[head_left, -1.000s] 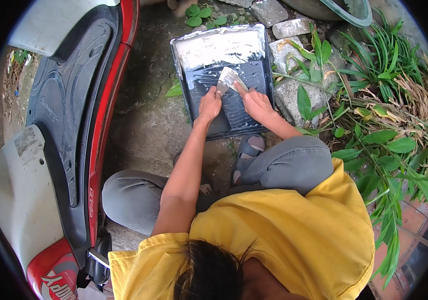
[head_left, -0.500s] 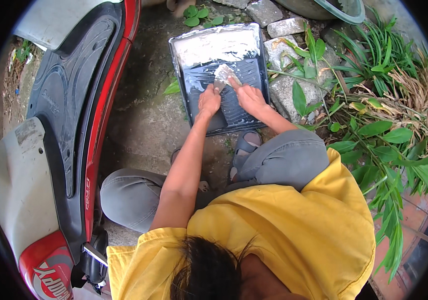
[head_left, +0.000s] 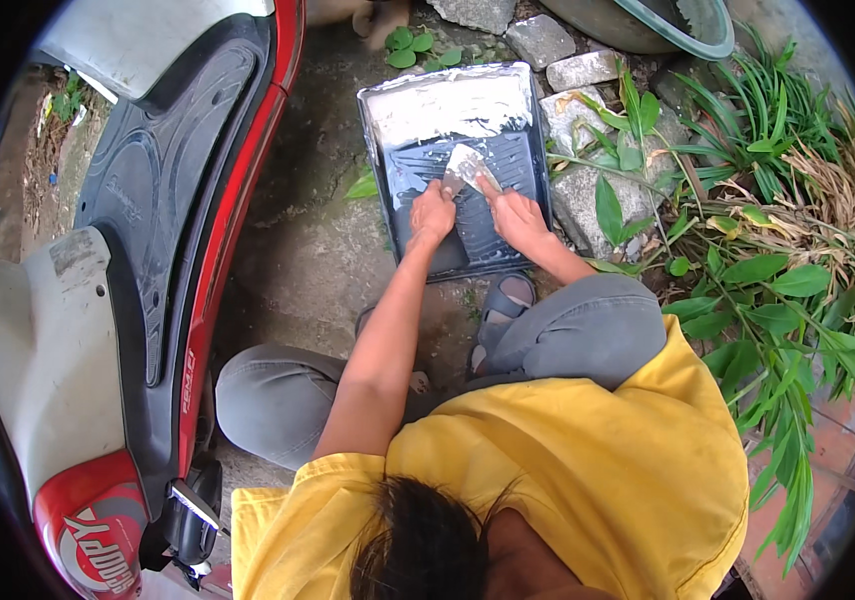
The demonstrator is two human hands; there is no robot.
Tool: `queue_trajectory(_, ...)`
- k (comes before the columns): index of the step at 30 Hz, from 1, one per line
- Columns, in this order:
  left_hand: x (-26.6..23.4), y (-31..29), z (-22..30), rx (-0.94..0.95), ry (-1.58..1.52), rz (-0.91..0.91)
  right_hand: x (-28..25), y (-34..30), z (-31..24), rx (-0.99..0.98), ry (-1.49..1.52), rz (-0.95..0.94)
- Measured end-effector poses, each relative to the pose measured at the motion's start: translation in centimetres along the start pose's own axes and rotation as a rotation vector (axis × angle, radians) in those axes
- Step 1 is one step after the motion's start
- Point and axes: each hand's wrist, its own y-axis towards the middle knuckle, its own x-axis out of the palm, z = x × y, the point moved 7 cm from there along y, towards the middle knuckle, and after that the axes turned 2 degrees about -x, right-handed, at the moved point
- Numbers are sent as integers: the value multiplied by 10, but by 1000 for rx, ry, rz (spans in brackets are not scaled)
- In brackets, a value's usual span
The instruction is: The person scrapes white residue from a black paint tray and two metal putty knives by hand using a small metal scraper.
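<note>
A black paint tray (head_left: 385,205) lies on the ground before me, thick white paste (head_left: 448,105) spread over its far end and thin smears across its ribbed slope. Over that slope my right hand (head_left: 520,222) is closed round a putty knife (head_left: 472,167), its blade coated white and angled up to the left. My left hand (head_left: 433,217) is closed round a second scraper (head_left: 454,184), with a greyish blade. The two blades meet or overlap; the handles are mostly hidden in my fingers.
A red and grey motor scooter (head_left: 233,240) stands close on my left. Stone blocks (head_left: 588,195) and leafy plants (head_left: 758,290) border the tray's right side. A large basin (head_left: 683,30) sits at the far right. My sandalled foot (head_left: 500,305) is just below the tray.
The whole view has shifted, so everything sits slightly lower and further right. Both hands still hold the blades together over the tray, with only a slight change in their angle.
</note>
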Motion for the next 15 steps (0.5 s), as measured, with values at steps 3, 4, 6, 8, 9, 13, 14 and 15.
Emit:
queue_trajectory(3,-8,-2,-2,16,-59,42,2,0,8,47,16,-21)
queue_trajectory(4,-5,-1,-3,-6,-55,-22,1,1,9,30,53,-8)
queue_trajectory(6,-6,-2,-7,-5,-74,15,-4,9,-1,61,133,-61)
queue_trajectory(8,-3,-8,-5,-22,-74,-1,-4,2,1,85,139,-79)
queue_trajectory(9,-5,-5,-7,-20,-73,2,-3,1,4,116,143,-98)
queue_trajectory(13,1,2,-7,-10,-161,-101,-11,19,-1,16,152,68)
queue_trajectory(14,2,5,-12,-13,-157,-74,-7,18,0,32,151,62)
queue_trajectory(15,-4,5,-10,-15,-157,-43,-6,16,1,24,153,68)
